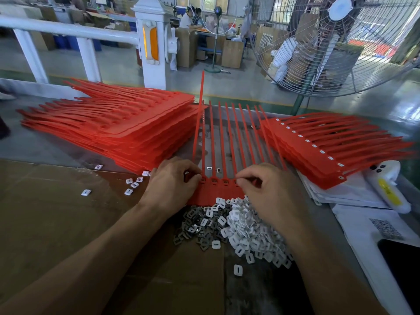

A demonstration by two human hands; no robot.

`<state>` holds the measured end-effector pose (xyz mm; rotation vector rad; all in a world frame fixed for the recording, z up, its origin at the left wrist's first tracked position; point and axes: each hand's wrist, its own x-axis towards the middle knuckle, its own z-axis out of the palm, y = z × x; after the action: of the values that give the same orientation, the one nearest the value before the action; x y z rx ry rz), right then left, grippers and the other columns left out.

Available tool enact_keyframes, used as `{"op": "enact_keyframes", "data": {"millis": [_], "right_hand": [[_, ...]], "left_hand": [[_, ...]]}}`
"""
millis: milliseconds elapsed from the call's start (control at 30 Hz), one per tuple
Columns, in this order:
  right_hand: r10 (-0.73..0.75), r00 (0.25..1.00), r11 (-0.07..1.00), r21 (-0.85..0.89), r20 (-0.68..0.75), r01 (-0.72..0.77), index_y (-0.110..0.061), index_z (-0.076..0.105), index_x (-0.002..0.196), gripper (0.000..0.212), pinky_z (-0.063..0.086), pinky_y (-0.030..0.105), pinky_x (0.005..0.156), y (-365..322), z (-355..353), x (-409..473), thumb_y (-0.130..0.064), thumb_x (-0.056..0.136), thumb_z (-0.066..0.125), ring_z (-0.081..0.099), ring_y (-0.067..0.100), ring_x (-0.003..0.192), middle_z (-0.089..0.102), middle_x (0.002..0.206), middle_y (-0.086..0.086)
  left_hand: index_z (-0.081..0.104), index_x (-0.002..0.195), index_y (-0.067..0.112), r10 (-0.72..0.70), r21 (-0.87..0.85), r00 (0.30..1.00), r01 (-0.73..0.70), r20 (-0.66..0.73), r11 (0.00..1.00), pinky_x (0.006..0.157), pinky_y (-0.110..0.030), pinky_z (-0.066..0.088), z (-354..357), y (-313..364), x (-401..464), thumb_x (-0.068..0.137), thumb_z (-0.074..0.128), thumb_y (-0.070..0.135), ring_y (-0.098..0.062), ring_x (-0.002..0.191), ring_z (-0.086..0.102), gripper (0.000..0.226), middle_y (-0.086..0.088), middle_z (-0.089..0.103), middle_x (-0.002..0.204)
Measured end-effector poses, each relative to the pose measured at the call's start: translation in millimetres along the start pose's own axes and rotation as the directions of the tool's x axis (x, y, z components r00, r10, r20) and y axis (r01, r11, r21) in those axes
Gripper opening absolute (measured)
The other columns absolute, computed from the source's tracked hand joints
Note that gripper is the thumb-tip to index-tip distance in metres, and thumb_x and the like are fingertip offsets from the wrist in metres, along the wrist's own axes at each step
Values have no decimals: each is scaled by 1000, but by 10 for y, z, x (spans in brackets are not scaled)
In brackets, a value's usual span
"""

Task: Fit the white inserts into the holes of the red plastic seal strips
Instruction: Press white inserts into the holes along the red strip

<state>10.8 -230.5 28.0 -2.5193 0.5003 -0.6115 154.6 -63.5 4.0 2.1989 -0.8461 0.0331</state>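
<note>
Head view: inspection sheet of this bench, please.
Surface: brown cardboard sheet over a grey bench.
Job's things: red seal strip comb under both hands; pile of white inserts; unfilled red stack left, fitted stack right.
Clutter: stray inserts, white papers.
Hands: left hand and right hand pinch at the comb's heads.
Cables: nothing seen.
Surroundings: large fan, white railing, cartons.

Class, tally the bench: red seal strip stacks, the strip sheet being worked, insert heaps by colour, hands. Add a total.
Red seal strip stacks: 2
Strip sheet being worked: 1
White insert heap: 1
Grey insert heap: 1
Left hand, right hand: 2
Total: 7
</note>
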Motion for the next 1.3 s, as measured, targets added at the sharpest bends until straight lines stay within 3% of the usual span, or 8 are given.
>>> {"op": "enact_keyframes", "data": {"millis": [133, 200, 400, 500, 733, 867, 1100, 1300], "right_hand": [[-190, 950, 981, 76, 249, 176, -32, 79, 96, 7, 47, 17, 81, -216, 64, -73, -35, 92, 74, 60, -3, 91, 65, 92, -19], [-201, 935, 980, 52, 293, 194, -33, 77, 90, 8, 48, 24, 83, -235, 41, -83, -41, 90, 76, 59, -2, 91, 64, 91, -18], [-174, 907, 978, -42, 383, 206, -34, 75, 86, 25, 48, 29, 82, -238, -6, -111, -57, 78, 80, 56, 1, 89, 60, 90, -16], [-194, 903, 968, -73, 384, 240, -34, 74, 89, 25, 46, 30, 86, -264, 51, -115, -56, 80, 79, 54, 2, 91, 57, 91, -17], [-226, 903, 964, -50, 365, 262, -37, 71, 86, 7, 36, 16, 78, -276, 75, -136, -40, 89, 75, 54, -2, 91, 59, 90, -21], [-203, 911, 968, -63, 358, 241, -35, 73, 93, 17, 42, 21, 83, -251, 73, -140, -51, 87, 75, 54, -2, 92, 59, 92, -20], [-209, 912, 967, -66, 352, 246, -35, 72, 89, 7, 39, 23, 85, -270, 78, -149, -39, 95, 70, 53, -2, 95, 60, 93, -21], [-200, 896, 963, -88, 396, 254, -36, 70, 96, 17, 42, 25, 87, -274, 68, -152, -52, 90, 72, 53, 1, 94, 58, 96, -20]], "left_hand": [[73, 102, 35, 0, 4, 1000, 0, -1, 1000, 103, -50, 43, 7, -3, 3, 94, 66, 35, -14, 110, 53, 10, 11, 60, 107], [73, 103, 34, 0, 6, 1000, 0, 0, 1000, 103, -50, 43, 9, -5, 2, 94, 66, 35, -15, 112, 53, 12, 11, 60, 109], [72, 101, 36, 7, 10, 1000, -7, -6, 1000, 102, -50, 43, 23, -12, 4, 94, 66, 36, -14, 110, 53, 9, 11, 60, 107], [73, 100, 36, 12, 5, 1000, -12, -16, 1000, 101, -49, 44, 32, -17, 10, 93, 67, 36, -14, 107, 54, 9, 12, 60, 105], [73, 97, 37, 20, 2, 1000, -20, -21, 1000, 100, -50, 45, 34, -34, 12, 92, 68, 36, -14, 106, 55, 7, 12, 61, 103], [73, 99, 36, 18, 3, 1000, -18, -18, 1000, 100, -50, 45, 34, -44, 14, 91, 68, 35, -16, 108, 56, 9, 11, 62, 105], [73, 101, 36, 8, 7, 1000, -8, -8, 1000, 101, -49, 44, 31, -43, 9, 93, 67, 36, -16, 110, 55, 10, 11, 62, 106], [72, 99, 37, 7, -5, 1000, -7, -11, 1000, 101, -49, 44, 35, -36, 7, 92, 67, 36, -15, 110, 54, 8, 14, 61, 105]]}}
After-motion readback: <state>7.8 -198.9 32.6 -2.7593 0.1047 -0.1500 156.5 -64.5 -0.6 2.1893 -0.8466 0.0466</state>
